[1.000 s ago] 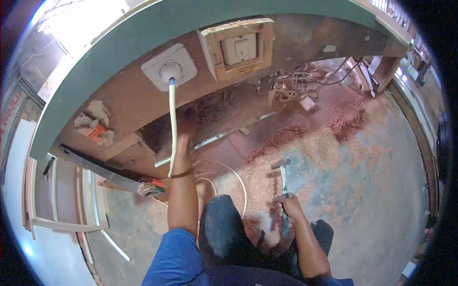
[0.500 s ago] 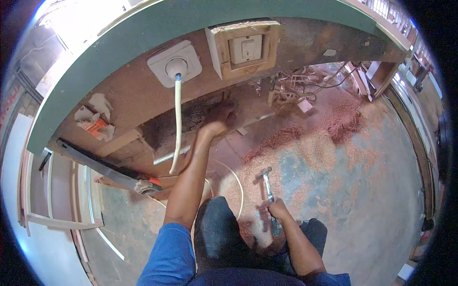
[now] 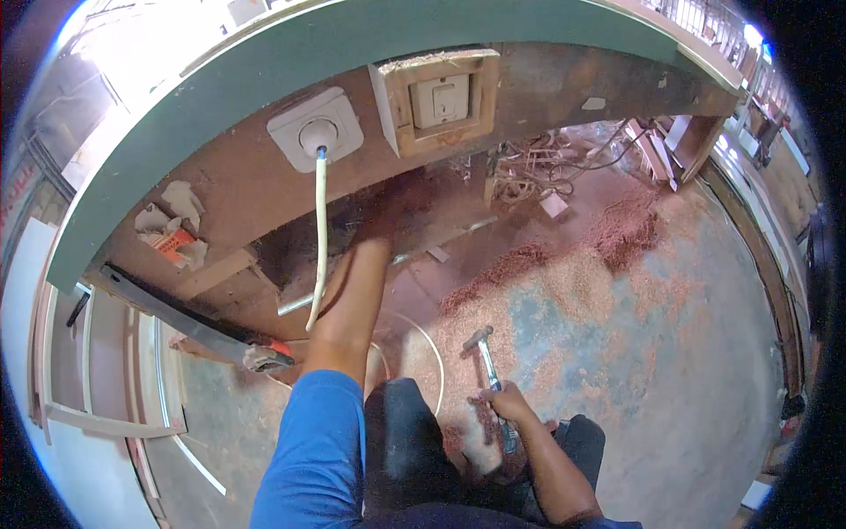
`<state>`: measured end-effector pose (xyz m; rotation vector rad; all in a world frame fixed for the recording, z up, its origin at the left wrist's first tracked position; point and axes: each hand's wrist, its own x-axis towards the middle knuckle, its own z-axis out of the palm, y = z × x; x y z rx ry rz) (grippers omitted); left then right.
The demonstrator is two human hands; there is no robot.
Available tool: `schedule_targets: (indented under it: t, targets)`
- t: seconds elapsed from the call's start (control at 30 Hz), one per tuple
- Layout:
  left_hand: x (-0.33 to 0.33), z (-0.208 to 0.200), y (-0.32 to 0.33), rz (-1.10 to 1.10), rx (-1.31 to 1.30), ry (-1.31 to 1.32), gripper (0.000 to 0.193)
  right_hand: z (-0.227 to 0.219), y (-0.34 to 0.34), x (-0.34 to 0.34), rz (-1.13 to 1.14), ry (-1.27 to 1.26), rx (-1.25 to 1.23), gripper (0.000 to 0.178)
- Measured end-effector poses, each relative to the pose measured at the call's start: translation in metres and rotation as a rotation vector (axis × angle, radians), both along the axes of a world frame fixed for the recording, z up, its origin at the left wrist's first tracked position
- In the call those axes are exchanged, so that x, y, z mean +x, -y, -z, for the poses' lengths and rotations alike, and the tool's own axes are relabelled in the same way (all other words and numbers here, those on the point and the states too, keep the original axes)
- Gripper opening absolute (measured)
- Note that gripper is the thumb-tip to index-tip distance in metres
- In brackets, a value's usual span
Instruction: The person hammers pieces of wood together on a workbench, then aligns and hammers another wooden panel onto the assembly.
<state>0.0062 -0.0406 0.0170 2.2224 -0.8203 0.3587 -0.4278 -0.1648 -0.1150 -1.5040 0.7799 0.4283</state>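
Observation:
My right hand (image 3: pixel 507 402) is closed round the handle of a hammer (image 3: pixel 486 363), low between my knees and above the shavings on the floor. The hammer's metal head points up and away from me. My left forearm (image 3: pixel 354 286) reaches forward under the bench, past a hanging pale cable (image 3: pixel 322 234). My left hand is deep in a shadowed recess (image 3: pixel 308 251) below the bench front, and its fingers do not show. A metal strip (image 3: pixel 295 302) runs along the recess's near edge, beneath that forearm.
A white socket (image 3: pixel 315 130) with a plug and a wood-framed switch (image 3: pixel 443 100) sit on the bench front. A handsaw (image 3: pixel 172 309) lies at the left. Reddish shavings (image 3: pixel 621 229), offcuts and tangled wires cover the floor ahead. A thin cable (image 3: pixel 435 353) loops near my knees.
My left hand has gone further forward into the dark recess, so its fingers are now lost from sight. The hammer in my right hand has shifted slightly left and down.

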Motion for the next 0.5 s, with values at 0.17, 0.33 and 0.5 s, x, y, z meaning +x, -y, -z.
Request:
schedule_targets:
  t: [0.17,0.33,0.5]
  targets:
    - [-0.015,-0.041,-0.055,-0.071,-0.184,-0.152,0.037,0.004,-0.008,0.000,0.040,0.012,0.108,0.019]
    - [-0.018,-0.072,-0.086,-0.015,-0.248,-0.200,0.037,0.004,-0.011,0.005,-0.008,0.033,0.020,0.019]
    - [-0.031,-0.063,-0.093,0.063,-0.086,-0.272,0.037,-0.003,-0.013,0.011,-0.034,-0.026,0.088,0.016]
